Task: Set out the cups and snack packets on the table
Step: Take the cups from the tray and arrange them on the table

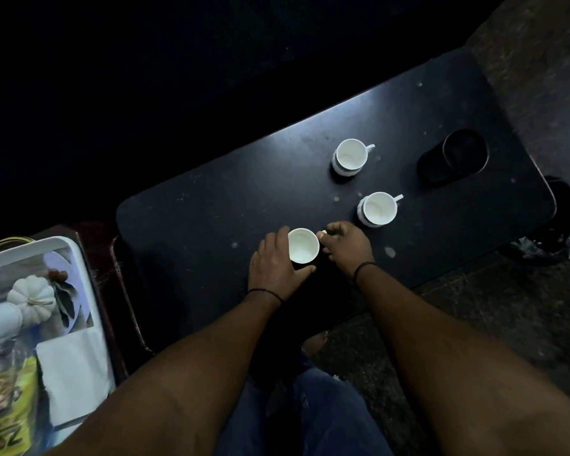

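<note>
Three white cups stand on a dark table (211, 218). The nearest cup (302, 250) is between my hands: my left hand (275, 268) wraps its left side and my right hand (346, 248) pinches its handle. A second cup (379, 208) stands just beyond my right hand, and a third cup (352, 155) is farther back; both handles point right. A yellow-green snack packet (10, 396) lies on a white tray (79, 268) at the lower left.
A dark cylindrical container (458, 156) stands at the table's far right. White napkins (73, 373) lie on the tray beside the packet. The tray rests on a dark wooden stand (112, 291). My legs in jeans show below.
</note>
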